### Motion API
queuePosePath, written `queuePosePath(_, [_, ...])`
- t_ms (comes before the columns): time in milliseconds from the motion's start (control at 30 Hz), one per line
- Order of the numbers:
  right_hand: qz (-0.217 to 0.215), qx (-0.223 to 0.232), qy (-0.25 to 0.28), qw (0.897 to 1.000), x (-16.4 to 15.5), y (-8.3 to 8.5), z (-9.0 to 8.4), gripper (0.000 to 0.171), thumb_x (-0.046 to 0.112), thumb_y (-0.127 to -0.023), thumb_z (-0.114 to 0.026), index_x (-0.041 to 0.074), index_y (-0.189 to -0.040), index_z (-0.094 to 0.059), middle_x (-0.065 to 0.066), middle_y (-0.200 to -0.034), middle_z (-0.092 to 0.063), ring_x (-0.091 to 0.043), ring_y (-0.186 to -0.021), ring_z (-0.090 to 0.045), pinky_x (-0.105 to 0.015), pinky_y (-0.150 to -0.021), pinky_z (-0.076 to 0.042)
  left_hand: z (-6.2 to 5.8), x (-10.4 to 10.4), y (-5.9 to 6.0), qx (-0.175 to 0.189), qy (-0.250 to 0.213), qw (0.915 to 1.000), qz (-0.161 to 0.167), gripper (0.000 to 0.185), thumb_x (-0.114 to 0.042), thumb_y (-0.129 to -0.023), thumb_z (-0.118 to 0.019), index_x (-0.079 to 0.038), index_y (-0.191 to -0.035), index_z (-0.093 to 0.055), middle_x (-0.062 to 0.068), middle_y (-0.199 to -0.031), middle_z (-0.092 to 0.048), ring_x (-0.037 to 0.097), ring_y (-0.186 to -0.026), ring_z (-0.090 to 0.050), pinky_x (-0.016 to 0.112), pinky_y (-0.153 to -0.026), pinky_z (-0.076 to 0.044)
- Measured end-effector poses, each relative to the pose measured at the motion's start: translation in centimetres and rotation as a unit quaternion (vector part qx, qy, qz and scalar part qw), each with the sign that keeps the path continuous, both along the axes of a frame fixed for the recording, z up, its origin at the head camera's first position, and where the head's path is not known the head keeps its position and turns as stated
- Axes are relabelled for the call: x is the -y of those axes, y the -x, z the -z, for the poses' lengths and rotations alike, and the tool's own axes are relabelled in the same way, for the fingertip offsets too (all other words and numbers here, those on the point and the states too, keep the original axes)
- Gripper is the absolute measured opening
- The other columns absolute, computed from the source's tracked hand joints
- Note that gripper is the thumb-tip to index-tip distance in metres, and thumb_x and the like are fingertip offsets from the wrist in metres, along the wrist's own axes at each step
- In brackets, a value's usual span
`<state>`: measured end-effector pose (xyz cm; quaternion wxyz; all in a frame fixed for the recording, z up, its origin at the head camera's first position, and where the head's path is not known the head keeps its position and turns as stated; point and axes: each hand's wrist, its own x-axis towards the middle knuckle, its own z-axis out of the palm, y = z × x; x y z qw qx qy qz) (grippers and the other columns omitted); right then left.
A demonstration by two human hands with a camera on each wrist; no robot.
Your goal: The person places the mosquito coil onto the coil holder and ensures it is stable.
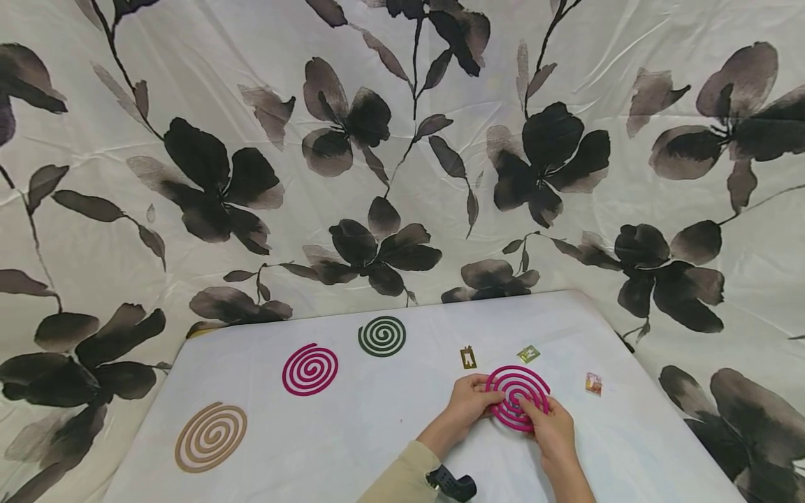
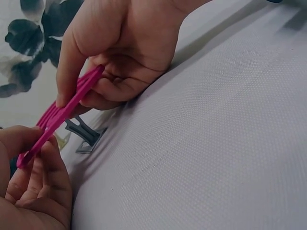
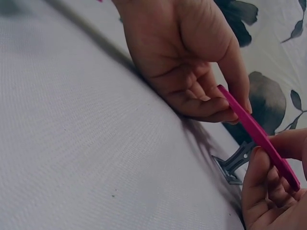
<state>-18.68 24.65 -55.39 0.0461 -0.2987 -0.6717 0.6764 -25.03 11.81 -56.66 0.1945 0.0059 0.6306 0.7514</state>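
In the head view my left hand (image 1: 467,403) and right hand (image 1: 556,426) pinch opposite edges of a pink mosquito coil (image 1: 503,372), thumbs on its upper face. The left wrist view shows my left hand (image 2: 36,189) at the lower left and my right hand (image 2: 127,52) above. A grey coil stand (image 3: 232,165) with a square base and a raised prong stands on the table below the tilted coil. Its prong comes close to the coil's underside; I cannot tell if they touch. Two gold-coloured flat stands, one upright-looking (image 1: 468,358) and one slanted (image 1: 529,354), lie beyond my hands.
On the left of the white table (image 1: 302,447) lie a brown coil (image 1: 214,436), another pink coil (image 1: 311,371) and a dark green coil (image 1: 382,337). A small flat reddish piece (image 1: 594,383) lies at the right. Flowered cloth (image 1: 390,175) hangs behind the table.
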Motion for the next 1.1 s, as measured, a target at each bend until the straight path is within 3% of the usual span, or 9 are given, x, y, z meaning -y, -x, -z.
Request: queuePosePath(1100, [-0.013,0.004,-0.007,1.0,0.06,0.07,0.2,0.049,0.03,-0.078,-0.065,0.002,-0.114,-0.046,-0.005,-0.088,-0.058,-0.013,-0.065,-0.054,-0.027,-0.052,-0.048,0.26,0.37,-0.18,-0.026,0.004,0.9996,0.011,0.029,-0.006,-0.07,-0.073,-0.001,-0.094,-0.056,0.006,-0.072,-0.063,0.011,-0.057,-0.058,0.025,-0.052,-0.05])
